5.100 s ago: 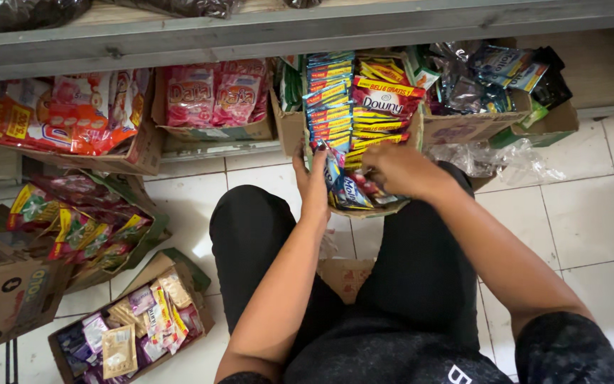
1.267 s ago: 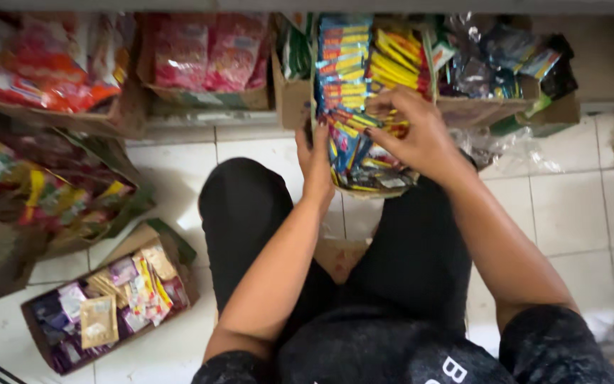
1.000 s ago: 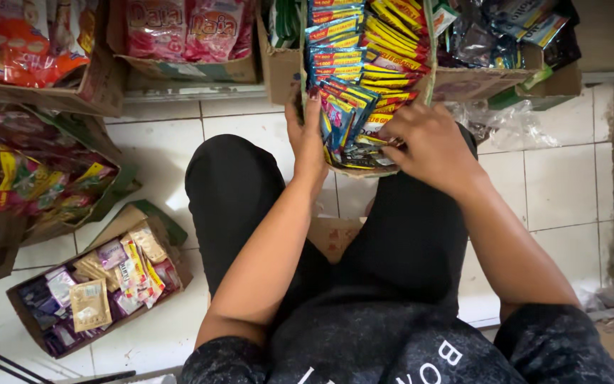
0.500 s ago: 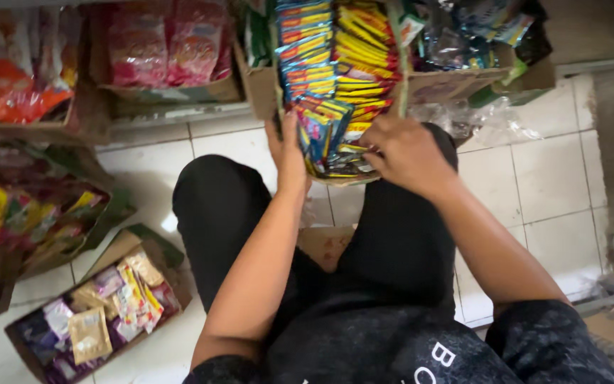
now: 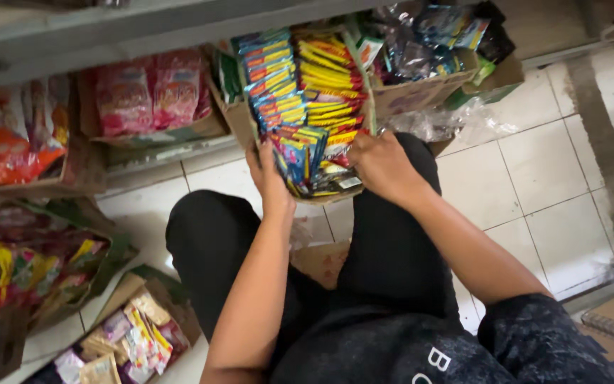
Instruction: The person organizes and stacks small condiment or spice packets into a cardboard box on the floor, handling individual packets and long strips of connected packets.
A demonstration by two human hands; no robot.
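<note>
We see two bare hands at a cardboard box (image 5: 239, 117) full of flat packets (image 5: 300, 92). The packets stand in rows, blue ones on the left and yellow ones on the right. The left hand (image 5: 268, 178) is flat and open against the left side of the packets, near the front of the box. The right hand (image 5: 381, 167) is curled on the front packets at the right side, but we cannot tell if it grips one. The box sits just past both hands, above the knees in black trousers (image 5: 392, 242). Left of the left hand is a box with pink bags (image 5: 151, 92). Right of the right hand is a box with dark shiny bags (image 5: 435, 50). Near the left elbow, a low box of small packets (image 5: 126, 341) lies on the white tile floor (image 5: 548, 171).
</note>
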